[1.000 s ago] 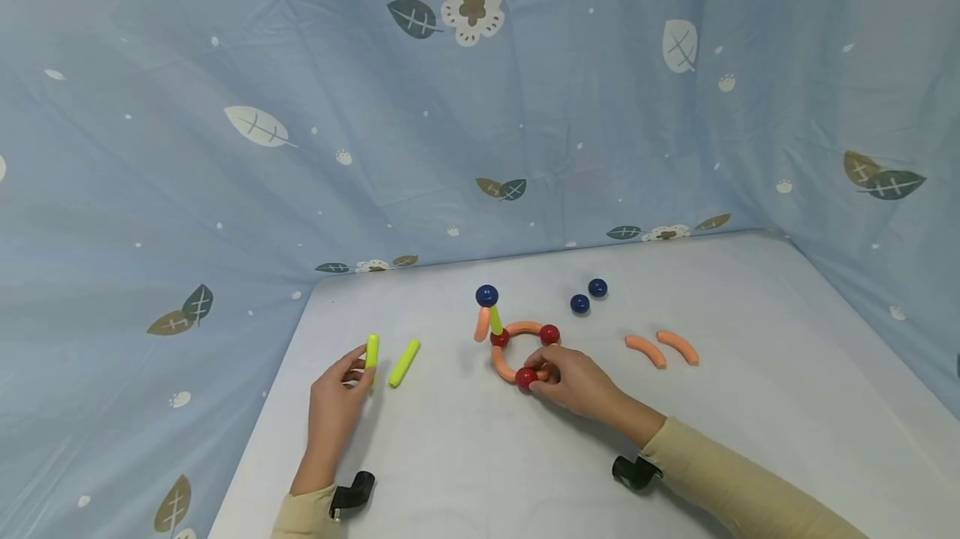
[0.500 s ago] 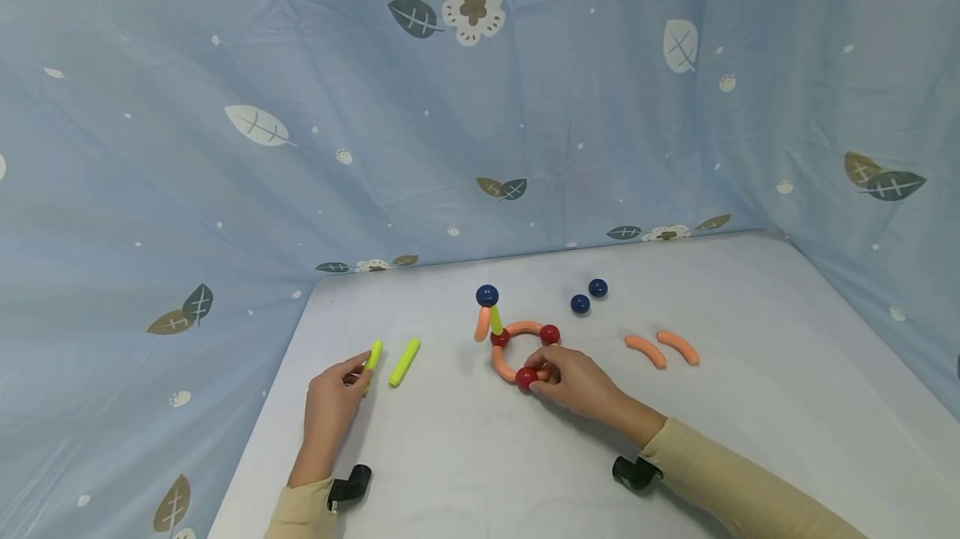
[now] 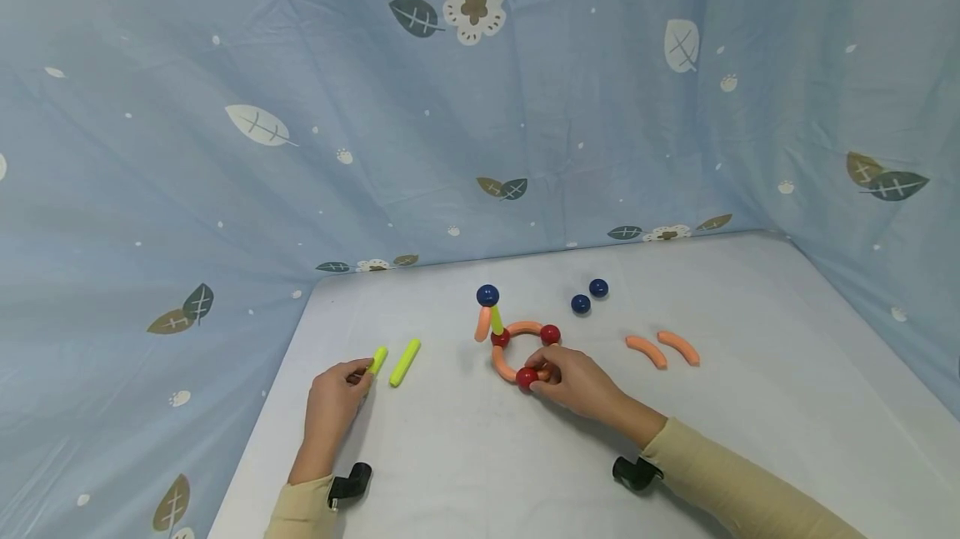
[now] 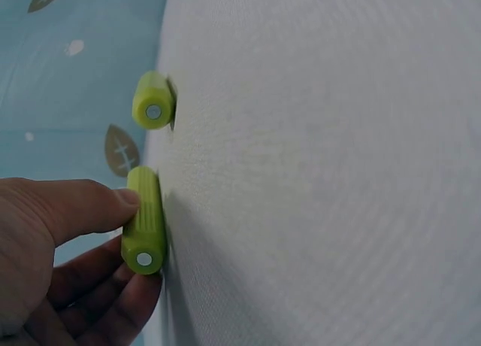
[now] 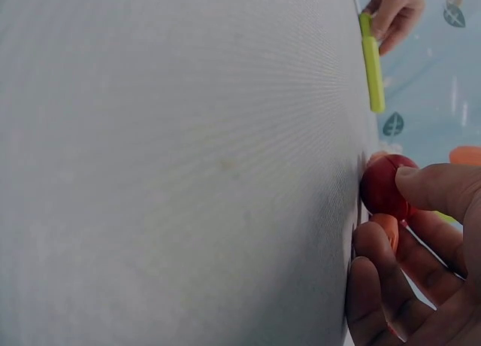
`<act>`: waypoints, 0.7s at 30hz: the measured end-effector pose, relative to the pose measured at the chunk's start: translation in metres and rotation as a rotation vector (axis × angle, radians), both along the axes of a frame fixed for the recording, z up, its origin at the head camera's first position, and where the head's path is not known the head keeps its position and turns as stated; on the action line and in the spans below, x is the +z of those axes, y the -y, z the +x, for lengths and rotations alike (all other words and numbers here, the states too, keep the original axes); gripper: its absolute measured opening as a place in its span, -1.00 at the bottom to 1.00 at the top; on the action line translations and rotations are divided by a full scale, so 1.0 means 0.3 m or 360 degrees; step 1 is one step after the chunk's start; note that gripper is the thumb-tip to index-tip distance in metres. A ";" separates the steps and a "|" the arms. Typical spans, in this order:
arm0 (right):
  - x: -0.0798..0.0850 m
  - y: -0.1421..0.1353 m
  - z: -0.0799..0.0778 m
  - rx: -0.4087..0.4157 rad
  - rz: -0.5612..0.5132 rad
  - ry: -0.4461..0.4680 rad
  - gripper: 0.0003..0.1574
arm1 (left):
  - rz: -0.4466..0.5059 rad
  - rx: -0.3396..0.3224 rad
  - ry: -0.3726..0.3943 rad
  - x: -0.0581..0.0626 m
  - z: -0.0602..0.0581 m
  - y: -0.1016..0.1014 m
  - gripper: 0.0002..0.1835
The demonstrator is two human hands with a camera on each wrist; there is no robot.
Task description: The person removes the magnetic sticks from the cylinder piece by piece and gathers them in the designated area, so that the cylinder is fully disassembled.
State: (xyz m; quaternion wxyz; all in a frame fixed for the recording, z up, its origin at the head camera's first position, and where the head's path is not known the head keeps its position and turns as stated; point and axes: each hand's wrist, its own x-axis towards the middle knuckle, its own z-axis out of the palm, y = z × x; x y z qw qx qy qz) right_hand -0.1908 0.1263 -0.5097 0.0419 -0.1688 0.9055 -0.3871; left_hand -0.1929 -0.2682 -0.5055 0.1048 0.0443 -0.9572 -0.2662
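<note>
My left hand (image 3: pixel 333 401) pinches a yellow-green magnetic rod (image 4: pixel 146 226) between thumb and fingers, low at the table's left side. Just right of it lies a second yellow-green rod (image 3: pixel 405 362). My right hand (image 3: pixel 577 382) grips a red ball (image 3: pixel 527 378) at the near side of a ring of curved orange rods (image 3: pixel 501 364) and red balls; its fingers hide part of the ring. From the ring's left red ball (image 3: pixel 500 337) a yellow-green rod (image 3: pixel 496 319) stands up, topped by a blue ball (image 3: pixel 487 296). A curved orange rod (image 3: pixel 482 325) hangs from that blue ball.
Two blue balls (image 3: pixel 581 304) rest behind the ring, toward the right. Further right, two curved orange rods (image 3: pixel 678 348) lie on the white tabletop (image 3: pixel 787 372). A patterned blue cloth (image 3: pixel 360 106) hangs behind and at the sides.
The rod in my left hand has tipped from near upright down toward the table, its top swinging right and lower. My right hand and the ring stay as they were.
</note>
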 end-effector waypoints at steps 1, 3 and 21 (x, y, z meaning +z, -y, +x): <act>0.000 0.000 0.000 0.0001 0.0000 -0.0001 -0.67 | -0.0002 0.0002 0.0004 0.001 0.000 -0.001 -0.70; 0.000 0.000 0.000 0.0001 -0.0001 -0.0002 -0.67 | 0.0001 0.0004 0.0012 0.003 0.001 -0.003 -0.69; -0.003 0.001 0.002 -0.0003 0.0013 -0.0007 -0.66 | 0.0032 0.0013 0.0035 0.004 0.004 -0.007 -0.66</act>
